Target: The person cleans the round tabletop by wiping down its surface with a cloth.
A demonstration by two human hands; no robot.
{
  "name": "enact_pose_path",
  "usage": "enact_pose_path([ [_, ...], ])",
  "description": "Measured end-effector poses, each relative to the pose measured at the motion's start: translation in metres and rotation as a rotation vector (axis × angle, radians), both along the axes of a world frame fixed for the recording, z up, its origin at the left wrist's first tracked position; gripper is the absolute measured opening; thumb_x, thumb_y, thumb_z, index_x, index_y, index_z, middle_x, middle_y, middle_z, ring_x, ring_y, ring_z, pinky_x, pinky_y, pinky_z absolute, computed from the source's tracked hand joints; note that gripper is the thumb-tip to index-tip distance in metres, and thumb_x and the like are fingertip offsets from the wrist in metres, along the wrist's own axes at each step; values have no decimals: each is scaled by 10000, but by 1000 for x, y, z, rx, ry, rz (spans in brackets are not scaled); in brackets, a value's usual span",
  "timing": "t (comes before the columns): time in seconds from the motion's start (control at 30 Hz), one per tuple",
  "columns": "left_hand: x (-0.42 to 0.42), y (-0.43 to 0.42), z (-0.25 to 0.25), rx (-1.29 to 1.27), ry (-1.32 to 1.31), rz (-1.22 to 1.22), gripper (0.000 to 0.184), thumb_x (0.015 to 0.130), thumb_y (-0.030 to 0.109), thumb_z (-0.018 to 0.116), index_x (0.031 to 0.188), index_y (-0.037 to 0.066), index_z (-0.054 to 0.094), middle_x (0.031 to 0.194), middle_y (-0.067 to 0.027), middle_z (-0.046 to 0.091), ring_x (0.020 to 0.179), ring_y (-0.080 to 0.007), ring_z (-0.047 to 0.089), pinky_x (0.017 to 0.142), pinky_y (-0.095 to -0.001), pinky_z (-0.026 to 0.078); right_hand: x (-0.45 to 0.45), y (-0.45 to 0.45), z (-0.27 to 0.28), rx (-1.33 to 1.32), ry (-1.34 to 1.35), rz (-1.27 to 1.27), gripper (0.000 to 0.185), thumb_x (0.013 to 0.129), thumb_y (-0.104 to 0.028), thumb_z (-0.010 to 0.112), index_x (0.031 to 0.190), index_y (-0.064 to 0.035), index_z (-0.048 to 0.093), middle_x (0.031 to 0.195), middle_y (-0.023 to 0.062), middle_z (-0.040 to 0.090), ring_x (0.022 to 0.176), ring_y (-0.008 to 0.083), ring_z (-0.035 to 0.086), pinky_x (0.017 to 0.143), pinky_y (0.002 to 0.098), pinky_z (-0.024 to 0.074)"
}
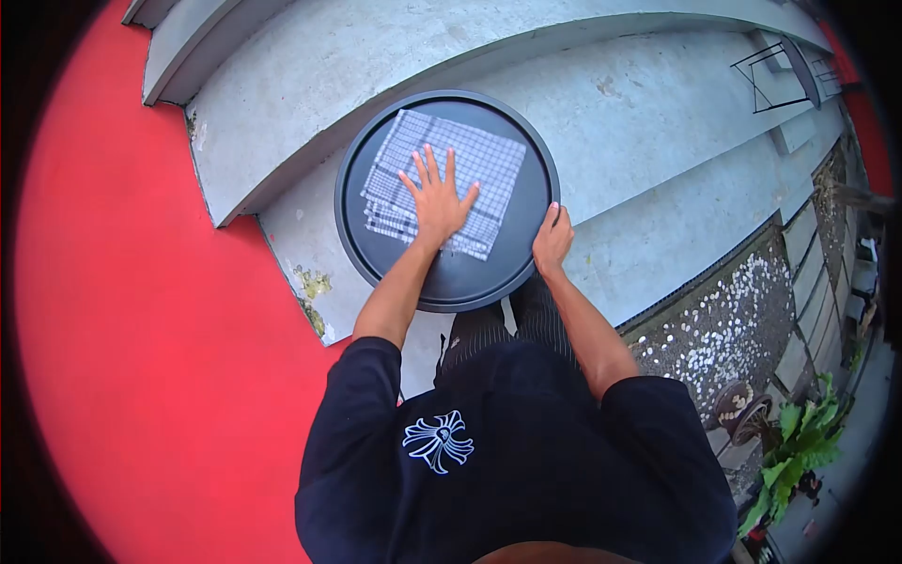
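Observation:
A round dark tray with a raised rim lies in front of my body, above my knees. On it rests a folded checked cloth, grey-blue and white, its layered edges showing at the lower left. My left hand is spread flat on the cloth, fingers apart and pointing away from me. At the tray's right rim, my right hand grips the edge, with its fingers partly hidden under the tray.
Pale concrete steps curve around behind the tray. A red wall or floor surface fills the left side. White pebbles, a leafy plant and a dark metal frame are at the right.

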State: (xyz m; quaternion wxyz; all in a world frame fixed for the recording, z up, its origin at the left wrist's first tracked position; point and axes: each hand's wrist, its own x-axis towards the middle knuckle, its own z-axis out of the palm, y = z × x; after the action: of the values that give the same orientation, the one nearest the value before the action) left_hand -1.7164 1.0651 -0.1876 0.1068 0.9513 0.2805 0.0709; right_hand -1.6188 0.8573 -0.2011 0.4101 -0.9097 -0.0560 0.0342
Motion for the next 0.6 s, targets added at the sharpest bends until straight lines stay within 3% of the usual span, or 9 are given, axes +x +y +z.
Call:
enact_pose_path([
  [0.13,37,25,-12,96,-48,114,881,1008,611,511,1668,86,256,1694,-347,136,1559,-574,83,1146,-819,49,-5,-7,4,-16,20,-15,436,1099,-341,461,1020,40,658,970,329,688,927,553,631,808,590,460],
  [0.23,22,5,-8,136,-11,104,876,1012,604,510,1667,83,252,1693,-355,117,1552,-592,73,1142,-823,58,0,-3,7,-52,33,-14,422,1102,-327,452,987,23,658,993,281,696,921,518,644,815,574,484],
  [0.4,-57,-74,13,-67,106,-206,863,998,614,534,1681,170,253,1723,-301,76,1575,-550,46,1162,-806,42,1,-3,10,-35,18,10,418,1100,-314,458,971,28,660,978,291,689,908,514,646,803,577,486],
  [0.6,-88,-38,43,-226,337,-516,880,956,685,563,1679,278,271,1746,-241,70,1601,-490,30,1200,-761,19,44,4,8,-2,16,11,421,1101,-301,458,969,44,659,989,285,691,897,515,649,801,575,492],
])
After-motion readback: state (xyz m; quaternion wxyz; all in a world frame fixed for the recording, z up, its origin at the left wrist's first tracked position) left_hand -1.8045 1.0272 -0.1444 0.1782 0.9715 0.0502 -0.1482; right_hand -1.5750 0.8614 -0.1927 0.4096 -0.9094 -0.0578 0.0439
